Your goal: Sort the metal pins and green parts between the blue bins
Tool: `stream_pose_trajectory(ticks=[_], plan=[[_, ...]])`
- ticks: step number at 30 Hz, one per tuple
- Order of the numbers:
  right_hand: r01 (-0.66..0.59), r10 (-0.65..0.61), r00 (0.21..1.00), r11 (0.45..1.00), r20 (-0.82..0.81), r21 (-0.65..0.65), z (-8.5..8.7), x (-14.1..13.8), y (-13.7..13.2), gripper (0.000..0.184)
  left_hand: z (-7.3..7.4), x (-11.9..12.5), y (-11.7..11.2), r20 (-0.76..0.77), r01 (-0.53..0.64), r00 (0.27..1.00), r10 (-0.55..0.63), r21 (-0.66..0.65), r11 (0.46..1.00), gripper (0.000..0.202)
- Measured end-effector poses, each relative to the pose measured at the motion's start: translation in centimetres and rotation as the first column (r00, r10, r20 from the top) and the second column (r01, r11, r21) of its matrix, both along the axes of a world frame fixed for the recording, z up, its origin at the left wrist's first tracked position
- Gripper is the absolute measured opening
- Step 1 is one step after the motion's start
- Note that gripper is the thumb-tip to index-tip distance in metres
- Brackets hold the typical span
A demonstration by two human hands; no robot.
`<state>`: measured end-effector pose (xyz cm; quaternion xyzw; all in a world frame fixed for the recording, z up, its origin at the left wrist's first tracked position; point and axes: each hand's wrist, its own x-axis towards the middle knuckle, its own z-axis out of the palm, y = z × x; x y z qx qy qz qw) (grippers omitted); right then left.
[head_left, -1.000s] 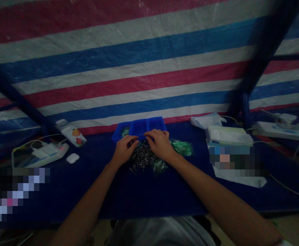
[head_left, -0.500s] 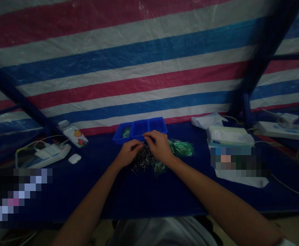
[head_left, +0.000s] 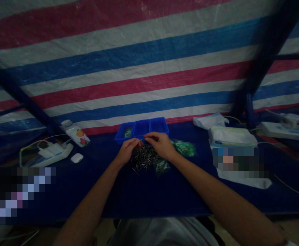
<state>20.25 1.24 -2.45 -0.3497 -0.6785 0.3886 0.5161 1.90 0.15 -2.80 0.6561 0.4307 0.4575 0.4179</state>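
Head view, looking forward and down at a work table. Left hand (head_left: 126, 152) and right hand (head_left: 159, 146) meet just in front of a blue three-compartment plastic tray (head_left: 121, 138), nearly touching each other. Right fingertips (head_left: 145, 136) are pinched closed on a thin metal pin (head_left: 140, 140), although the item is very small. Left fingers (head_left: 135, 142) curl inward beside it; whether they grip anything cannot be told.

A loose pile of metal pins (head_left: 144, 159) lies on the navy table cover (head_left: 87, 194) directly below both hands. A green plastic packet (head_left: 128, 132) sits in the tray's left compartment. Another green plastic bag (head_left: 183, 148) lies right of the right hand, and a third (head_left: 162, 168) touches the pile's near right edge.

Left of the tray stand a printed bottle (head_left: 75, 134), a white earbud case (head_left: 77, 158) and a white power strip (head_left: 46, 150). To the right lie a tissue box (head_left: 231, 136) and a second power strip (head_left: 285, 131). A striped tarpaulin (head_left: 149, 82) hangs behind the table.
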Motion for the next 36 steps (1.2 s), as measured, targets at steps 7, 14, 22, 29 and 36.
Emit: stream_pose_trajectory(ticks=[7, 14, 22, 29, 36], plan=[[-0.236, 0.057, 0.861, 0.925, -0.505, -0.298, 2.2, 0.8, -0.3, 0.023, 0.2, 0.0, -0.4, 0.236, 0.098, 0.968, -0.080, -0.062, 0.993, 0.042], [-0.280, -0.153, 0.746, 0.811, -0.649, -0.513, 3.0, 2.5, 0.6, 0.037, 0.5, -0.2, -0.3, 0.285, 0.028, 0.958, -0.007, -0.070, 0.997, 0.047], [0.121, -0.210, 0.970, 0.856, -0.125, -0.503, 1.0, 2.3, 1.4, 0.021, 0.5, -0.4, -0.2, 0.072, -0.102, 0.992, 0.099, 0.043, 0.994, 0.042], [0.273, -0.253, 0.926, 0.962, 0.280, -0.032, 0.2, 2.1, 1.2, 0.017, 0.3, -0.1, -0.5, -0.203, -0.204, 0.948, 0.244, 0.198, 0.959, 0.025], [0.231, -0.324, 0.608, 0.946, 0.724, 0.229, 1.8, 3.5, -0.1, 0.024, 0.1, -0.4, -0.6, -0.396, -0.186, 0.861, 0.320, 0.342, 0.921, 0.019]])
